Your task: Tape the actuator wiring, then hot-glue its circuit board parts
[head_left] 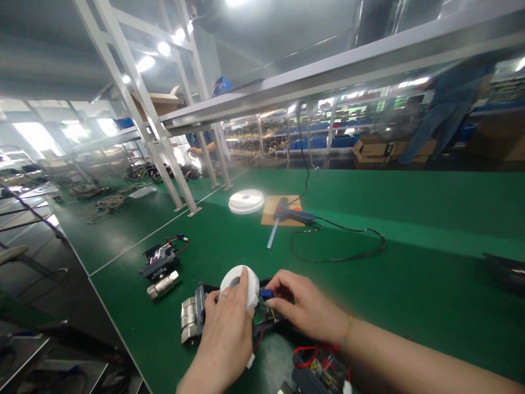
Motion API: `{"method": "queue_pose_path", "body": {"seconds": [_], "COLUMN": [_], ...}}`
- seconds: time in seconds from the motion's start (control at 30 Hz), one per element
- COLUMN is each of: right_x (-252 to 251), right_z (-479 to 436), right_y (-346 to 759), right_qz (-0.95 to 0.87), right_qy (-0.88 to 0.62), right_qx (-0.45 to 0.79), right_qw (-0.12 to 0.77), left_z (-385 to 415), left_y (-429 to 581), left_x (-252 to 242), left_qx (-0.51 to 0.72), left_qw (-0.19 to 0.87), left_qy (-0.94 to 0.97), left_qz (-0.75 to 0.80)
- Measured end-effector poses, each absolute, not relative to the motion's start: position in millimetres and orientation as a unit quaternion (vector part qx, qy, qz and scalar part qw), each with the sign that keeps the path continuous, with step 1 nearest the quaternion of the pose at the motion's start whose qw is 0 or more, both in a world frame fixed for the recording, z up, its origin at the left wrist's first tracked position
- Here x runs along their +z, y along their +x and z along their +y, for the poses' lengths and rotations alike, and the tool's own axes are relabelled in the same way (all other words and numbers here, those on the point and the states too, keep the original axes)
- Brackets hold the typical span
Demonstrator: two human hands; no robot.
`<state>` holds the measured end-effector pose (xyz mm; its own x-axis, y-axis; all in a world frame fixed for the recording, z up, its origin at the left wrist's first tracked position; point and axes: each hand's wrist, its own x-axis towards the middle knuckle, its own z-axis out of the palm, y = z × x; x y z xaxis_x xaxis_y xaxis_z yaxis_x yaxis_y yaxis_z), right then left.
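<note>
My left hand (229, 323) grips a round white ring-shaped part (253, 289), its index finger lying over the top. Under it is a dark device housing (199, 306) with a green circuit board (262, 313) showing inside. A metal valve body (188, 320) sits at the housing's left end. With thumb and index finger, my right hand (297, 301) closes on a small blue component (266, 294) at the board. A thin red wire with a white connector (250, 360) hangs from the near side of the housing.
A glue gun (293, 212) rests on a brown board (268, 210), its cord looping right. Left of it lies a white disc (246, 202). Another open housing (159, 260) and metal valve (164, 284) lie left; a wired assembly (322, 372) is near me. Shelf posts (176, 164) rise behind.
</note>
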<state>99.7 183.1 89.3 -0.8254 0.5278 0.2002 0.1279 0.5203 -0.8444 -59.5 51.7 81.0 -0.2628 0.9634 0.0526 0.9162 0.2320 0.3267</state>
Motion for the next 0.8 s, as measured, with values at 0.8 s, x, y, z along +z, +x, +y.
{"method": "queue_pose_path", "body": {"seconds": [0.8], "right_x": [84.6], "right_z": [177.0], "right_y": [95.0], "right_qz": [-0.873], "right_qy": [-0.198], "right_qx": [0.358], "right_qw": [0.264], "left_z": [64.9], "left_y": [-34.4], "left_x": [89.7], "left_qx": [0.151], "left_qw": [0.040], "left_qy": [0.590], "left_qz": [0.792]}}
